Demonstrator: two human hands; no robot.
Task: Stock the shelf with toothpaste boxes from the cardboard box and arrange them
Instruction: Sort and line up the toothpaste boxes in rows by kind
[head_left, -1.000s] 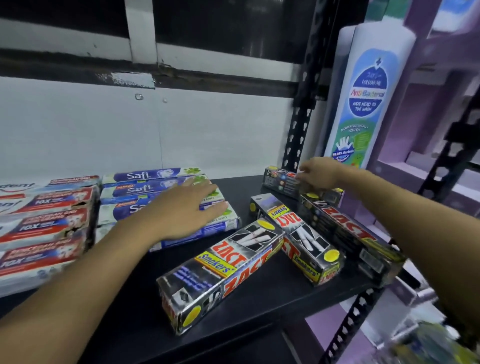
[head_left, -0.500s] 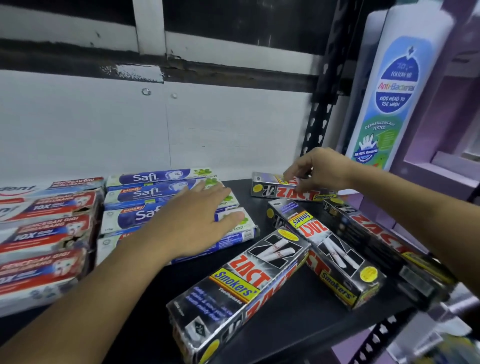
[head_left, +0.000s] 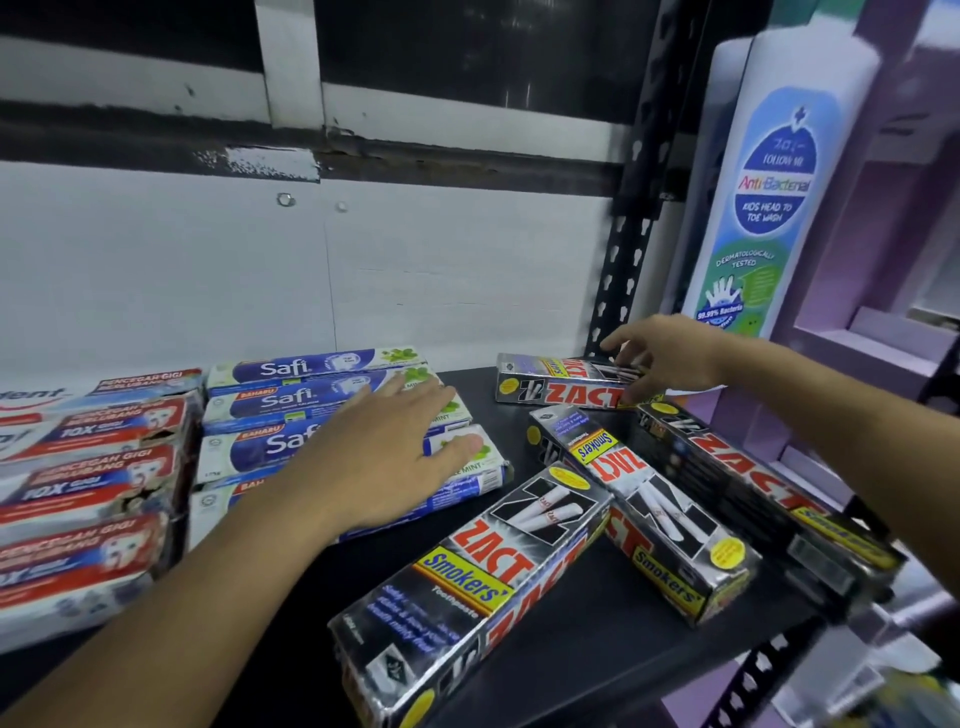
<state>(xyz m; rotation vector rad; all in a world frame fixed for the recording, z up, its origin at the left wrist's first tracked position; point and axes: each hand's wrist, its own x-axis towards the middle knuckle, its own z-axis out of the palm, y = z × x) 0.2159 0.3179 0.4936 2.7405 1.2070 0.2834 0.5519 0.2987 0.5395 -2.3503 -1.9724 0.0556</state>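
Silver-black Zact toothpaste boxes lie on the black shelf (head_left: 597, 654). One lies crosswise at the back (head_left: 545, 389), and my right hand (head_left: 670, 358) grips its right end, fingers on top and thumb at the front. Three more point toward me: a front one (head_left: 483, 587), a middle one (head_left: 644, 514) and a right one (head_left: 753, 483) at the shelf edge. My left hand (head_left: 395, 452) rests flat, fingers straight, on the stacked blue-white Safi boxes (head_left: 291, 400). The cardboard box is out of view.
Red-white toothpaste boxes (head_left: 88, 483) are stacked at the far left. A white wall closes the back of the shelf. A black perforated upright (head_left: 634, 223) stands at the right rear, with a tall white body-wash bottle (head_left: 769, 197) just beyond it.
My right hand has turned the back Zact box crosswise and slid it left along the rear of the shelf. My left hand stays on the Safi boxes. The camera moved closer.
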